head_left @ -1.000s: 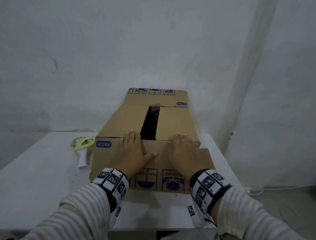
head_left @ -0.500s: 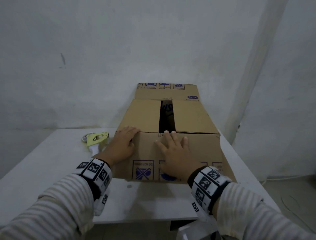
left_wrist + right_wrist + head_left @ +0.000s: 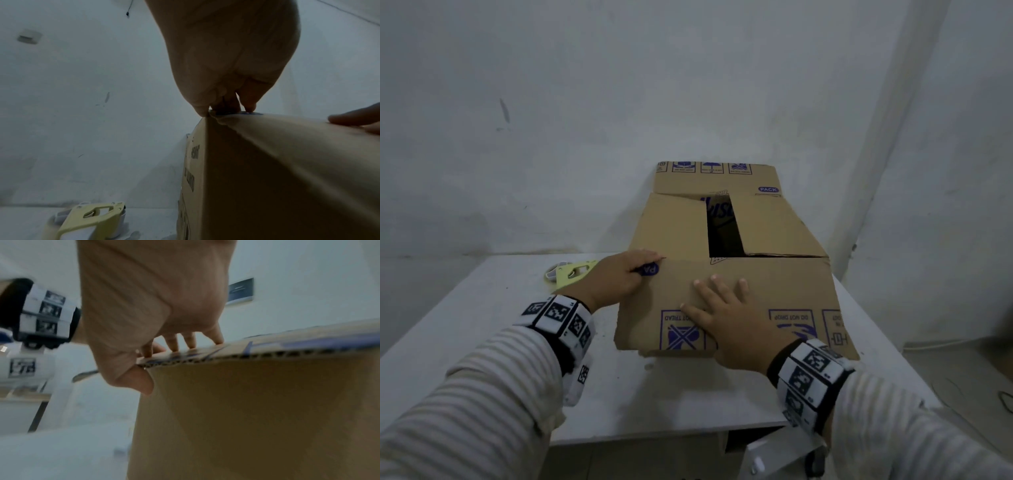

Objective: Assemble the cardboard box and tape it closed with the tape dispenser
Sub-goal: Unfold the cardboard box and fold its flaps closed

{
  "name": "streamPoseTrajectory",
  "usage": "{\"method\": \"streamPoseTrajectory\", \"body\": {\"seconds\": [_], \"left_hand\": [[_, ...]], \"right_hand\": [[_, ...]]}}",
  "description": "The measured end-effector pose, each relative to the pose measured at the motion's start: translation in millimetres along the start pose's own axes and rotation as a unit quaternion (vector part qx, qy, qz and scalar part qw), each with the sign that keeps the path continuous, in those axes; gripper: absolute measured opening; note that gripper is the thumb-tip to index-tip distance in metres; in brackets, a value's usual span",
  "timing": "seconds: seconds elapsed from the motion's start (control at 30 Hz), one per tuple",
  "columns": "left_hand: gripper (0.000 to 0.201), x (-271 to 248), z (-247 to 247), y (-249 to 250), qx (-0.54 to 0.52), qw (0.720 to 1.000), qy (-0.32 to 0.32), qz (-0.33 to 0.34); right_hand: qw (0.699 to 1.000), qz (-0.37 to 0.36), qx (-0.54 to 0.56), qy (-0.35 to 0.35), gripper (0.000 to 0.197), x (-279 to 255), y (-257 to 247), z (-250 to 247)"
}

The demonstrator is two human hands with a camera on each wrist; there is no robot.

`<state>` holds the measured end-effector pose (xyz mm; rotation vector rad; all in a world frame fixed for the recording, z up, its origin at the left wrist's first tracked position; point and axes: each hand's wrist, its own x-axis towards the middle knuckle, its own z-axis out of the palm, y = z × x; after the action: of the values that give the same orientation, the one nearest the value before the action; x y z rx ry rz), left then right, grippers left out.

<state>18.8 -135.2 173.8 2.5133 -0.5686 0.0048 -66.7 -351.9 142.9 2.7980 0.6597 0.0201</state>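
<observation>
The cardboard box (image 3: pixel 767 222) stands on the white table (image 3: pixel 482 325) with its two side flaps folded in and a dark gap between them. The far flap (image 3: pixel 715 178) stands up; the near flap (image 3: pixel 784 294) is raised almost level. My left hand (image 3: pixel 619 277) is at the box's near-left corner (image 3: pixel 207 116), its curled fingertips (image 3: pixel 226 104) bunched on the fold. My right hand (image 3: pixel 726 318) lies on the near flap, fingers (image 3: pixel 174 344) straight on top and thumb by the flap's edge. The yellow tape dispenser (image 3: pixel 573 272) (image 3: pixel 90 217) lies on the table left of the box.
A white wall stands close behind the table, and a wall corner runs down at the right. The table's right edge (image 3: pixel 866 329) is just beside the box. Bare table top lies in front of and left of the box. Cables lie on the floor (image 3: pixel 962 377) at right.
The near flap, hanging down the front a second ago, has swung up to nearly level. My right hand slid onto its printed face; my left hand moved to the near-left corner.
</observation>
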Motion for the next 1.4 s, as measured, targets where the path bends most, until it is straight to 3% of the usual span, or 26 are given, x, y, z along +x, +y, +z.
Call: {"method": "streamPoseTrajectory", "body": {"seconds": [0.13,0.2,0.3,0.37,0.47,0.6,0.67,0.73,0.83,0.9,1.07,1.23,1.3,1.4], "left_hand": [[0.039,4,-4,-3,-0.142,0.989,0.024,-0.036],[0.036,4,-8,-4,-0.199,0.979,0.032,-0.041],[0.030,6,-9,-13,-0.235,0.968,0.072,-0.049],[0.033,7,-6,-19,-0.248,0.958,0.119,-0.084],[0.051,6,2,-14,-0.322,0.930,0.155,-0.089],[0.053,8,21,-6,-0.317,0.920,0.229,-0.039],[0.069,10,28,-1,-0.282,0.927,0.241,-0.050],[0.077,13,33,2,-0.241,0.934,0.258,-0.057],[0.070,22,38,1,-0.148,0.956,0.246,-0.064],[0.060,26,41,0,-0.093,0.970,0.209,-0.077],[0.048,29,38,-7,-0.015,0.983,0.160,-0.085],[0.020,43,10,0,0.045,0.986,0.120,-0.103],[0.026,51,-8,13,0.030,0.987,0.109,-0.118],[0.044,70,-42,35,-0.007,0.987,0.104,-0.119]], "right_hand": [[0.997,-0.011,0.071,-0.011,0.068,-11,6,-46],[0.996,-0.002,0.093,0.017,0.056,-15,12,-70],[0.990,0.066,0.049,0.116,0.043,-11,27,-97],[0.965,0.107,0.004,0.240,0.035,-2,38,-101],[0.906,0.172,-0.001,0.388,0.049,17,55,-87],[0.881,0.207,-0.019,0.426,0.078,41,65,-59],[0.883,0.204,0.005,0.423,0.084,47,62,-52],[0.908,0.205,0.062,0.359,0.084,51,56,-46],[0.943,0.232,0.140,0.192,0.073,53,53,-27],[0.948,0.240,0.155,0.142,0.065,55,54,-9],[0.948,0.237,0.146,0.156,0.051,56,55,4],[0.933,0.272,0.224,0.069,0.054,68,66,-33],[0.927,0.276,0.247,0.059,0.051,72,76,-53],[0.922,0.270,0.259,0.101,0.047,75,96,-91]]}}
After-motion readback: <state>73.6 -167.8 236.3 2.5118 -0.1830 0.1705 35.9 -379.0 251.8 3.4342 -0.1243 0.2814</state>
